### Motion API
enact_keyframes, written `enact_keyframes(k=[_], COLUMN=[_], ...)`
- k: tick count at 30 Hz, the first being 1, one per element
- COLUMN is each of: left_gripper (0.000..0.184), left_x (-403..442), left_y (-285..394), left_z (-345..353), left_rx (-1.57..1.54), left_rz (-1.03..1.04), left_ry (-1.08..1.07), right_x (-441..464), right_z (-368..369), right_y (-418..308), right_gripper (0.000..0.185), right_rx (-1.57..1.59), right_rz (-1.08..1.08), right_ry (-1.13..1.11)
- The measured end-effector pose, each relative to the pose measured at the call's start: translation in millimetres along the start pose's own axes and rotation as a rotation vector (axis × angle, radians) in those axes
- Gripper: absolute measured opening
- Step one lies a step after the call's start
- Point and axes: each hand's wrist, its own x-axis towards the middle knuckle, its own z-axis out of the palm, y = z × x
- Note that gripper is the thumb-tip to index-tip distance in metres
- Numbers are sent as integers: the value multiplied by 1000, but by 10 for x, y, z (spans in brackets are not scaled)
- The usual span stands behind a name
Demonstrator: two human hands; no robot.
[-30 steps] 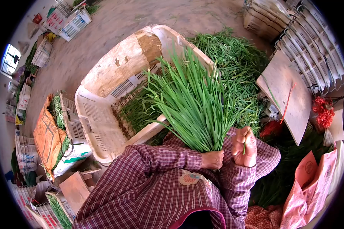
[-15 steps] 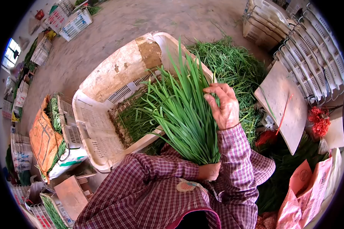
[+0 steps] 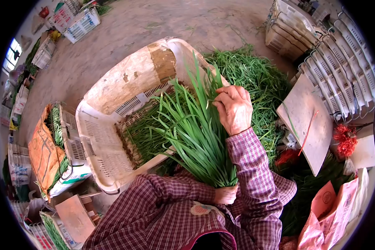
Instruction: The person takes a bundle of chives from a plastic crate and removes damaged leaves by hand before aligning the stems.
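While hands (image 3: 236, 107) hold greens (image 3: 196, 129), crates (image 3: 291, 32) flank floor (image 3: 187, 23), seemingly earthen.

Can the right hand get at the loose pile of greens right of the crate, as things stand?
Probably yes: nothing visible stands between the right hand and the pile beyond it. It's busy at the leaves of the bunch, though, and depth is hard to judge.

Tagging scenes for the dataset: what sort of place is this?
Probably a packing or sorting shed for leafy greens: a heap of loose greens on the floor, stacked crates at right, and a bunch gripped in the left hand.
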Motion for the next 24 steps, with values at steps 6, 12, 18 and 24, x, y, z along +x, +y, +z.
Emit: enact_keyframes(k=[6, 12, 18, 24], left_gripper=[23, 27, 19, 20], left_x=[-4, 35, -30, -85], left_y=[49, 375, -490, -602], left_z=[71, 380, -545, -623], left_rx=[81, 654, -356, -1203], left_rz=[-9, -171, 21, -120], left_ry=[15, 7, 98, 315], right_x=[257, -19, -614, -756], right_z=[-331, -708, -286, -199], right_y=[495, 368, -253, -285], right_gripper=[14, 27, 20, 17], right_rx=[-294, -248, 107, 45], right_rz=[158, 337, 293, 361], right_ry=[207, 7, -179, -304])
